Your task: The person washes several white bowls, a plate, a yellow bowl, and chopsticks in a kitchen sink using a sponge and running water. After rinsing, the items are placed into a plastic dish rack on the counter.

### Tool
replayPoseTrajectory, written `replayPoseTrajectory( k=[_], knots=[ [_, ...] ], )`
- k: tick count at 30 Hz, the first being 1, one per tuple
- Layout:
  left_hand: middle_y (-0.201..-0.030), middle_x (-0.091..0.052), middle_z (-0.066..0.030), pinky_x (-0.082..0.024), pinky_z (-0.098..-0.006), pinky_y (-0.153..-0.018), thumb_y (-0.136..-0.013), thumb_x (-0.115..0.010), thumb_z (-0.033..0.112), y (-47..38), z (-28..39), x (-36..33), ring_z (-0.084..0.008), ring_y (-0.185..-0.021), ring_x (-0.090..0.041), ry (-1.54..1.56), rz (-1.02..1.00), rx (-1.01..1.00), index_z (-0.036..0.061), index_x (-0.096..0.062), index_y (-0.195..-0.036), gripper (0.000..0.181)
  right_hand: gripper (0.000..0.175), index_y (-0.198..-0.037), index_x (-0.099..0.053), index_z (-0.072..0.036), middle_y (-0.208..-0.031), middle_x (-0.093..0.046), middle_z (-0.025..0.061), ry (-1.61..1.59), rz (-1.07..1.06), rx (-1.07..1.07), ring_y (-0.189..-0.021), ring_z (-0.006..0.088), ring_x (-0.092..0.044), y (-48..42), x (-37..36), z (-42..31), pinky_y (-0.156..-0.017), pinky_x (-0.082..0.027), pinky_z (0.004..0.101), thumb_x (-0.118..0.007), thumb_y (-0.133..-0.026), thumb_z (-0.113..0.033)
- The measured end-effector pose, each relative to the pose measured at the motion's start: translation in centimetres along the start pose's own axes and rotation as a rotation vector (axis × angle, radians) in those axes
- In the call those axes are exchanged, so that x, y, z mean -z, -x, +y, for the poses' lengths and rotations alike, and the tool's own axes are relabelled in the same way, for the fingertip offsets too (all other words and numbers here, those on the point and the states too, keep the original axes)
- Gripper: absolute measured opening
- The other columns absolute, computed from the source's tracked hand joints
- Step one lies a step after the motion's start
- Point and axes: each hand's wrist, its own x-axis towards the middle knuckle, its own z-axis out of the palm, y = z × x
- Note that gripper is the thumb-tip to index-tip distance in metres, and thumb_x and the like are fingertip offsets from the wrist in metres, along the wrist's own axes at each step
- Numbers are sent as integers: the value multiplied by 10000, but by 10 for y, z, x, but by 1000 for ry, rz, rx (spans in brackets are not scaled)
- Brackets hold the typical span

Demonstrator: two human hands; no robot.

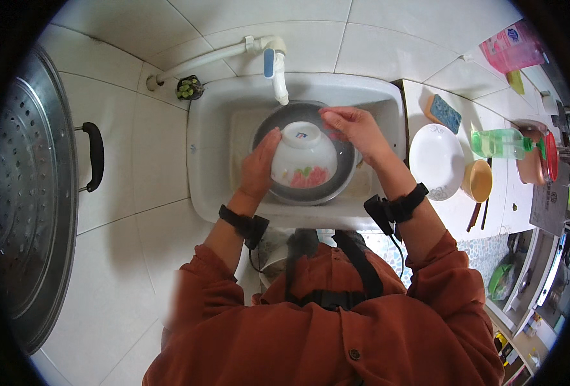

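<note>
A white bowl with a painted pink flower [305, 159] is tilted with its foot ring upward, over a grey metal basin [345, 161] of water in the white sink [200, 159]. My left hand [260, 161] grips the bowl at its left side. To the bowl's upper right, my right hand [355, 128] is raised over the basin, its fingers bent with the fingertips close together; I cannot tell whether it holds anything. The white plastic tap [279, 79] with a blue lever points down at the basin's back edge.
On the counter at the right lie a sponge [444, 113], a white oval plate [437, 159], a yellow cup [478, 181], chopsticks [486, 212] and a green pump bottle [499, 143]. A small potted plant [189, 88] sits at the sink's back left corner. A large perforated metal steamer [29, 193] is at the left.
</note>
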Motion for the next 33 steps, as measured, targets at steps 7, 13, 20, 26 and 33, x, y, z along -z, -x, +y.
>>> replayPoseTrajectory(
  k=[7, 13, 20, 26, 33],
  knots=[
    [-1191, -559, -154, -524, -340, -788, -773, -539, 23, -19, 13, 20, -303, -990, -608, -49, -70, -165, 73, -518, -1195, 425, 234, -871, -697, -13, -737, -631, 17, 495, -80, 56, -668, 87, -523, 8, 5, -7, -619, -425, 224, -688, -758, -218],
    [-1169, -570, -142, -533, -341, -751, -766, -547, 51, -31, 26, 27, -294, -964, -618, -115, -152, -214, 75, -519, -1192, 428, 298, -793, -686, 11, -680, -649, 86, 567, 17, -34, -649, 150, -600, 2, 4, -1, -619, -472, 284, -691, -662, -257],
    [-1161, -576, -136, -535, -329, -746, -778, -535, 58, -32, 29, 25, -281, -951, -625, -146, -145, -193, 101, -534, -1174, 398, 232, -825, -668, 33, -725, -621, 53, 3, -82, -144, -663, 96, -575, 8, 14, 0, -608, -471, 198, -698, -708, -164],
    [-1147, -584, -138, -536, -326, -746, -778, -542, 63, -36, 33, 27, -277, -947, -627, -189, -160, -225, 101, -536, -1169, 393, 229, -878, -660, 0, -792, -629, 28, 138, -85, -180, -696, 63, -569, 9, 15, 3, -637, -462, 170, -699, -766, -196],
    [-1140, -588, -138, -538, -329, -731, -765, -550, 49, -33, 34, 27, -284, -937, -627, -167, -169, -197, 135, -520, -1197, 441, 185, -826, -663, 19, -719, -618, 41, 82, -72, -170, -658, 105, -580, 8, 14, 13, -622, -483, 203, -689, -724, -134]
  ],
)
